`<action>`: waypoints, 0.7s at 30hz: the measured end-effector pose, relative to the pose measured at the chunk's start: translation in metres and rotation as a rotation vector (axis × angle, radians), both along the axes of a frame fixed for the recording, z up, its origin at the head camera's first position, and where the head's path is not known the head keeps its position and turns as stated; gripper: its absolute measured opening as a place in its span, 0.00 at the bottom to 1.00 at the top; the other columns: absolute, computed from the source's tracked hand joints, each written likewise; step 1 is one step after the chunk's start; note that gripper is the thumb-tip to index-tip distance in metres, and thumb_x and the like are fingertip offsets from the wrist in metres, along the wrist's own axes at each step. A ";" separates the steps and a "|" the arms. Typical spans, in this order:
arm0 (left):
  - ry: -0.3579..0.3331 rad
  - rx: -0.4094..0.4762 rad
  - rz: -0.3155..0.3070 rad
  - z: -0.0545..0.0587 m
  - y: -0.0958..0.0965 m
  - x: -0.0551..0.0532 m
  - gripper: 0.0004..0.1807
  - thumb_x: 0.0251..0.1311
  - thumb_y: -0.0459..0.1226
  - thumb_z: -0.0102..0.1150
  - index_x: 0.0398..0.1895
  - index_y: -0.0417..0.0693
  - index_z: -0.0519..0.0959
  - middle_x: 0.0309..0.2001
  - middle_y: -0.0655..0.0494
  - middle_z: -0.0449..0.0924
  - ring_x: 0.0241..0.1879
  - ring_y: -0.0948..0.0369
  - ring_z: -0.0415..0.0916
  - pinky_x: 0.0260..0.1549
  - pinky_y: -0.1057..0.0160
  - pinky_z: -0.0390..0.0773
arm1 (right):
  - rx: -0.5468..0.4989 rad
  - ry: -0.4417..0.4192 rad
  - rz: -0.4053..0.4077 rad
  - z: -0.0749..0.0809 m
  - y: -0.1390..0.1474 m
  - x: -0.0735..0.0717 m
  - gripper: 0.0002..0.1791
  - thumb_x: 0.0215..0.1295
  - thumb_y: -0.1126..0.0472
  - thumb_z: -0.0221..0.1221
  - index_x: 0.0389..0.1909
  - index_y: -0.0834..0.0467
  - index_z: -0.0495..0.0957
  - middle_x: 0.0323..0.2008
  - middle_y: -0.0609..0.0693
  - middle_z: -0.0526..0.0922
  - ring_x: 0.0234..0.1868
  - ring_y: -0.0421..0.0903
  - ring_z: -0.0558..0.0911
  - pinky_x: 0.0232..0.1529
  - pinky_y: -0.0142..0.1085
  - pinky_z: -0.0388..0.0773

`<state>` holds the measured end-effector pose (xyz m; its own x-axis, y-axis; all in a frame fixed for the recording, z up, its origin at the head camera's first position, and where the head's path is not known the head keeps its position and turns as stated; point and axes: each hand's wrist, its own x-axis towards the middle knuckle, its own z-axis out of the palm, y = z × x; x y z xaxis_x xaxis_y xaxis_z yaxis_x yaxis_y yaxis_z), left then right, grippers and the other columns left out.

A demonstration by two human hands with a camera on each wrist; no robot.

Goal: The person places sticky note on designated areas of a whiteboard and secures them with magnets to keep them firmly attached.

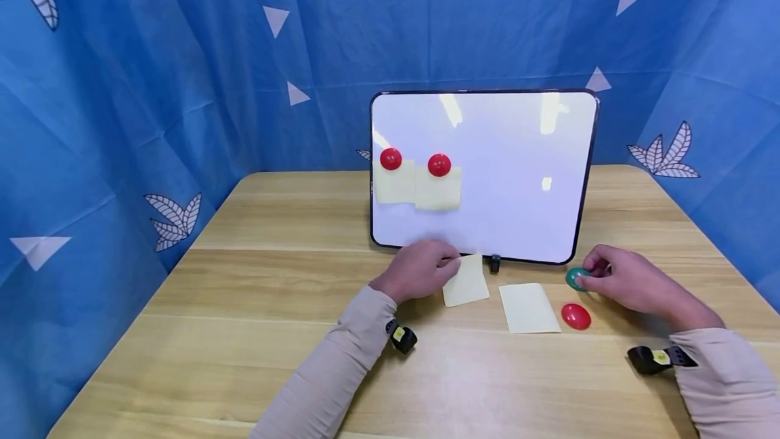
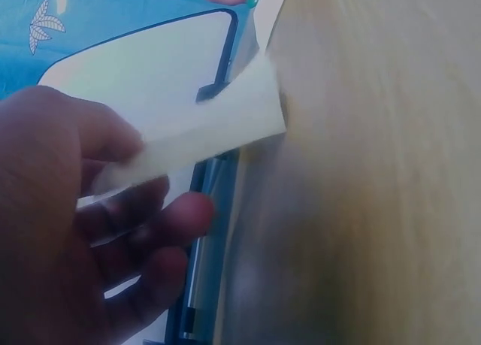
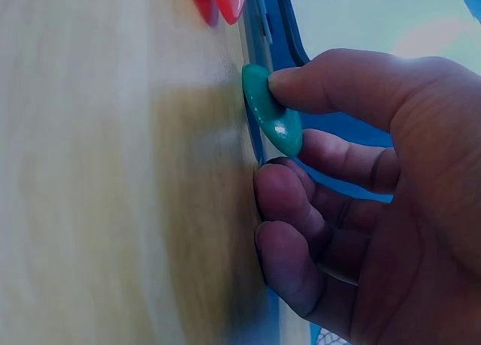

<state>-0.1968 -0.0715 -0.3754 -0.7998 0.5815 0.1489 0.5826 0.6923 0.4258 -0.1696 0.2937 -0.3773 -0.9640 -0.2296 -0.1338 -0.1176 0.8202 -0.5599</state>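
My left hand pinches a pale yellow paper note by its edge, in front of the whiteboard's lower rim. In the left wrist view the note stands out from between thumb and finger, the other fingers loosely curled. On the right, my right hand holds a round green magnet between thumb and forefinger. The right wrist view shows this green magnet tilted, its domed side visible. A red magnet and a second pale yellow note lie on the table between the hands.
A black-framed whiteboard stands on the wooden table. Two notes hang side by side on its left part, under a red magnet and another red magnet. A blue patterned curtain surrounds the table's back and sides.
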 end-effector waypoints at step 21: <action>-0.148 0.364 -0.041 -0.006 -0.004 -0.003 0.06 0.65 0.37 0.66 0.42 0.50 0.89 0.35 0.66 0.80 0.37 0.66 0.75 0.40 0.67 0.77 | -0.081 0.015 0.017 0.001 -0.005 0.002 0.14 0.65 0.59 0.65 0.43 0.62 0.73 0.37 0.53 0.78 0.36 0.50 0.74 0.32 0.35 0.75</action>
<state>-0.1995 -0.0755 -0.3815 -0.8052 0.5439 0.2362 0.5208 0.4581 0.7204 -0.1681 0.2887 -0.3760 -0.9617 -0.2552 -0.0998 -0.1397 0.7698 -0.6228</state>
